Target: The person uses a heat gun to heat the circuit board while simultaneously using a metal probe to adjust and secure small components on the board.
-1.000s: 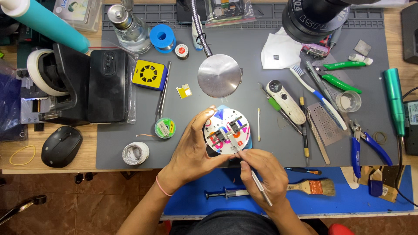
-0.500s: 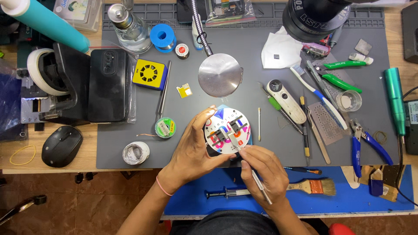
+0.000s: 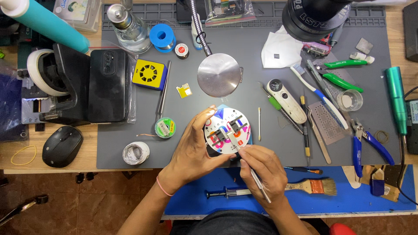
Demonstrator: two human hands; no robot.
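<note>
A round white holder disc [image 3: 227, 130] with black clamps and coloured markings rests on the grey work mat [image 3: 261, 78]. My left hand [image 3: 191, 150] cups its left and lower edge, thumb and fingers around the rim. My right hand [image 3: 261, 167] pinches a thin metal tool, tweezers or a probe [image 3: 257, 180], whose tip touches the small part clamped in the middle of the disc. A pink band circles my left wrist.
Around the mat lie a black phone [image 3: 108, 85], yellow fan box [image 3: 149, 74], round metal lamp head [image 3: 219, 75], solder wick spool [image 3: 165, 128], toothbrush [image 3: 320, 95], blue pliers [image 3: 365, 143], a syringe [image 3: 226, 192], a paintbrush [image 3: 315, 186] and a black mouse [image 3: 62, 146].
</note>
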